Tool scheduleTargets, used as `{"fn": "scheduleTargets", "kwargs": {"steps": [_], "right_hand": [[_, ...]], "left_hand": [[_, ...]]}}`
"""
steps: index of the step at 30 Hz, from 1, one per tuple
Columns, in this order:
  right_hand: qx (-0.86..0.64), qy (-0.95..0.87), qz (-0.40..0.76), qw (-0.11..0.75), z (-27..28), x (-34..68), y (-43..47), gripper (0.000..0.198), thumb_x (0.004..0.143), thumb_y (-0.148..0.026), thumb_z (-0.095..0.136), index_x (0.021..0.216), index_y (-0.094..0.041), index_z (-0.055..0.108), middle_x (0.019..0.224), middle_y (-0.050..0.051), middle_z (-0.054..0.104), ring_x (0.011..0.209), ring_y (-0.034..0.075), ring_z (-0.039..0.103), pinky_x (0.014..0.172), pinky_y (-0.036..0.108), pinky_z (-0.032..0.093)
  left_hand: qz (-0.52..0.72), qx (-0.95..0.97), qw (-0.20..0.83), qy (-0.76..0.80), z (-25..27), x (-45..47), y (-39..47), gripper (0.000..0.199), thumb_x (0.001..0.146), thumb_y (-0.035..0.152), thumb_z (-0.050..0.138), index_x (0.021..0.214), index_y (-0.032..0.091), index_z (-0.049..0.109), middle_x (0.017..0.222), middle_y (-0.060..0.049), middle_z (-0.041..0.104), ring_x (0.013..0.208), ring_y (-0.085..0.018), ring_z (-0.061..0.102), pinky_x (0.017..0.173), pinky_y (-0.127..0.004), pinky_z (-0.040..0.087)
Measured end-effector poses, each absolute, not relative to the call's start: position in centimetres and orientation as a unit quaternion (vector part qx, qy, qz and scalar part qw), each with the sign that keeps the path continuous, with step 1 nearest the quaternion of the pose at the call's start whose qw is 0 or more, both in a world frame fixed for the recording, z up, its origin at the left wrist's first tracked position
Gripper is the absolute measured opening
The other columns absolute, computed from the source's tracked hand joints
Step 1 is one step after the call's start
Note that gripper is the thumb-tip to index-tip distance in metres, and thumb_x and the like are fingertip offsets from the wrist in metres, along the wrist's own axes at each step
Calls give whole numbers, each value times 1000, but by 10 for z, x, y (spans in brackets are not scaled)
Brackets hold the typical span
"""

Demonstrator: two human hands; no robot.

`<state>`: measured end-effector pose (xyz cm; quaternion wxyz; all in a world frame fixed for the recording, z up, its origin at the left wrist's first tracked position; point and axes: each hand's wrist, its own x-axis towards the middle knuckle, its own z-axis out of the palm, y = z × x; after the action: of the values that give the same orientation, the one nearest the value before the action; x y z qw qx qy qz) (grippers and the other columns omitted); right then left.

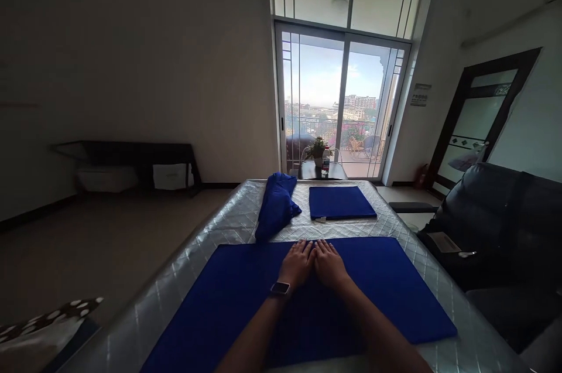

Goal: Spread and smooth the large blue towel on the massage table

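Both my left hand (298,263) and my right hand (328,262) lie flat, side by side, near the far edge of a wide blue cloth (377,291). Their fingers point away from me, and neither hand grips anything. A watch sits on my left wrist. The blue cloth is spread out on a silvery quilted surface (193,267). Beyond my hands, a crumpled blue cloth (276,206) lies to the left. To its right is a neatly folded blue cloth (341,202) with a small white tag at its near edge.
A black leather sofa (496,215) stands along the right side. Behind the quilted surface, a small dark table (314,171) holds a potted plant (318,150) and a bottle (325,162) before sliding glass doors. A low dark bench (140,153) is at the left wall.
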<state>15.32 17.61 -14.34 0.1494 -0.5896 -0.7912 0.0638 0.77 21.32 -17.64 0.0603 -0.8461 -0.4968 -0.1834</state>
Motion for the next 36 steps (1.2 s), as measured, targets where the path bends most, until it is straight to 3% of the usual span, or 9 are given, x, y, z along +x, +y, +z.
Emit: {"fn": "scheduleTargets", "kwargs": {"steps": [8,13,21,25,29,36], "right_hand": [[-599,-783,90,143,-158,156,180,62,104,-39,18,158,-11,33,167,8,29,156,18,19,129,39,13],[-605,-783,88,116,-154,172,183,65,103,-44,20,159,-13,30,167,7,28,156,18,21,128,38,13],[-716,-692,49,77,-151,323,171,67,101,-38,20,159,-5,29,168,13,26,157,22,18,128,43,15],[-768,-636,22,72,-153,378,166,66,100,-33,19,158,-1,29,167,16,28,157,23,19,127,44,19],[-780,-622,12,72,-161,387,169,66,101,-38,22,158,-7,32,167,12,31,156,22,22,126,42,20],[-783,-617,15,80,-166,385,172,64,103,-42,19,163,-20,21,172,4,15,157,21,18,128,41,18]], "left_hand": [[-166,-866,38,-470,-187,2,215,46,105,28,32,145,20,54,154,-15,53,148,-29,41,121,-55,35],[-138,-845,-1,-517,-173,-13,216,61,106,48,26,151,13,46,159,-17,45,150,-27,37,122,-49,35],[-121,-792,-62,-596,-168,-161,199,79,100,65,25,157,12,35,164,-12,35,153,-27,31,127,-47,24],[-136,-744,-52,-652,-179,-230,207,81,98,66,28,157,12,34,165,-11,33,153,-30,29,125,-50,28],[-136,-705,-45,-695,-187,-254,220,87,95,67,28,157,6,31,166,-16,27,154,-33,25,124,-53,29],[-105,-695,-48,-710,-187,-247,222,92,93,68,23,160,5,23,169,-17,18,156,-34,20,125,-55,24]]}}
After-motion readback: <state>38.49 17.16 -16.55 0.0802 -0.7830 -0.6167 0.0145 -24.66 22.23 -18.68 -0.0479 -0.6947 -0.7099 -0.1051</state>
